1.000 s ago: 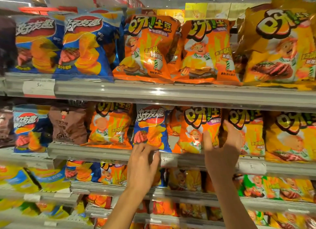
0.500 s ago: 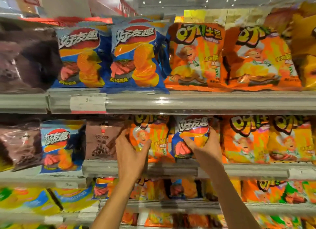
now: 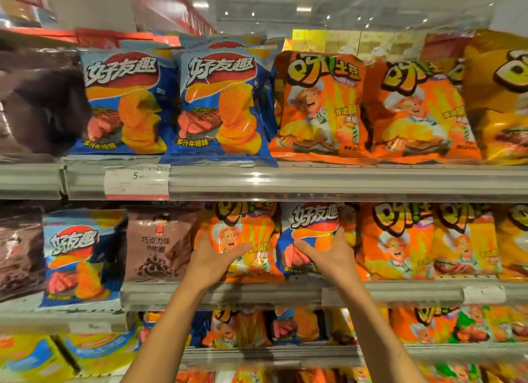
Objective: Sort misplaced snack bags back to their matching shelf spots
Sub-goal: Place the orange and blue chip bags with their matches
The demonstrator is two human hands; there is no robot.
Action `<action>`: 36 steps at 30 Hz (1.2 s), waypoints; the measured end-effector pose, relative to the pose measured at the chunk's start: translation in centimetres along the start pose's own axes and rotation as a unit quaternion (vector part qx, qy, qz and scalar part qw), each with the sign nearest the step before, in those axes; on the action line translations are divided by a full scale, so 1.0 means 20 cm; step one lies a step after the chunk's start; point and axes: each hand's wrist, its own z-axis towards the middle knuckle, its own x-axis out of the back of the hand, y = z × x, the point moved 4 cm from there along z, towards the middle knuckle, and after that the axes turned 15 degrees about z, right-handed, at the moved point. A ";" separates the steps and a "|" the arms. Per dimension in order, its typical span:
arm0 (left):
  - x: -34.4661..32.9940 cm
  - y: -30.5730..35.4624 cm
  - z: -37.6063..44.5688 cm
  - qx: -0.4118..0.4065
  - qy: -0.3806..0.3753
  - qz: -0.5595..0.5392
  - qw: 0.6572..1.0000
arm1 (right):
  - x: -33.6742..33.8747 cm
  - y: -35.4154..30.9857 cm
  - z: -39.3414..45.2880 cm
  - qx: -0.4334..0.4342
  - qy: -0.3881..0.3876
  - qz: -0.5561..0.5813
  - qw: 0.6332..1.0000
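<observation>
One head-worn wide-angle view faces the shelves [image 3: 314, 179] straight on and close, tilted slightly upward so ceiling lights [image 3: 303, 9] show at the top. Both forearms enter from the bottom edge. Shelf edges bow toward the frame's sides.

Left arm: bare forearm rising from the bottom edge, angled up and to the right.
Left hand [image 3: 213, 261]: raised at wrist height, back facing the camera, thumb spread out to the right, fingers hidden past the palm, pressed against what it grips.
Right arm: bare forearm rising from the bottom right, angled up and to the left.
Right hand [image 3: 328, 257]: back facing the camera, thumb stretched left, fingers wrapped over the far right side in a grip.
Spacing: hands side by side, near each other, not touching.
</observation>
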 end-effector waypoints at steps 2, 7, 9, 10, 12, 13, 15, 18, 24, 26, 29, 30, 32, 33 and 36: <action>0.01 0.01 -0.02 -0.002 0.016 0.008 1.000 | 0.00 0.01 0.00 -0.009 -0.005 0.010 1.000; 0.09 0.06 -0.08 -0.008 0.070 0.048 0.996 | 0.00 -0.02 -0.01 -0.009 -0.002 0.027 1.000; 0.12 0.07 -0.09 -0.020 0.077 0.053 0.995 | -0.01 -0.04 -0.01 -0.005 0.001 0.023 1.000; 0.13 0.08 -0.10 -0.031 0.074 0.051 0.995 | -0.01 -0.06 -0.02 -0.002 0.001 0.020 1.000; 0.14 0.07 -0.12 -0.041 0.068 0.038 0.996 | -0.01 -0.10 -0.04 0.012 0.000 0.006 1.000; 0.15 0.07 -0.13 -0.041 0.068 0.030 0.996 | 0.00 -0.13 -0.06 0.019 0.002 -0.005 1.000; 0.17 0.05 -0.14 -0.039 0.067 0.013 0.997 | 0.03 -0.17 -0.10 0.035 0.007 -0.025 0.999; 0.17 0.04 -0.15 -0.034 0.060 -0.009 0.998 | 0.10 -0.21 -0.18 0.058 0.015 -0.024 0.998; 0.06 0.04 -0.12 -0.011 0.053 -0.033 0.998 | 0.33 -0.20 -0.33 0.084 0.033 -0.011 0.996; -0.02 0.08 -0.10 -0.024 0.051 -0.039 0.998 | 0.42 -0.17 -0.37 0.077 0.040 0.007 0.996; -0.17 0.15 -0.08 -0.028 0.044 -0.057 0.997 | 0.56 -0.10 -0.41 0.062 0.063 0.021 0.996; -0.22 0.18 -0.08 -0.027 0.042 -0.060 0.997 | 0.62 -0.08 -0.43 0.059 0.074 0.019 0.995; -0.32 0.24 -0.07 -0.050 0.030 -0.063 0.996 | 0.72 -0.05 -0.45 0.056 0.098 0.019 0.993; -0.37 0.27 -0.06 -0.066 0.019 -0.063 0.996 | 0.77 -0.04 -0.46 0.056 0.110 0.022 0.992; -0.50 0.33 -0.06 -0.075 -0.017 -0.069 0.995 | 0.89 -0.01 -0.48 0.050 0.137 0.027 0.989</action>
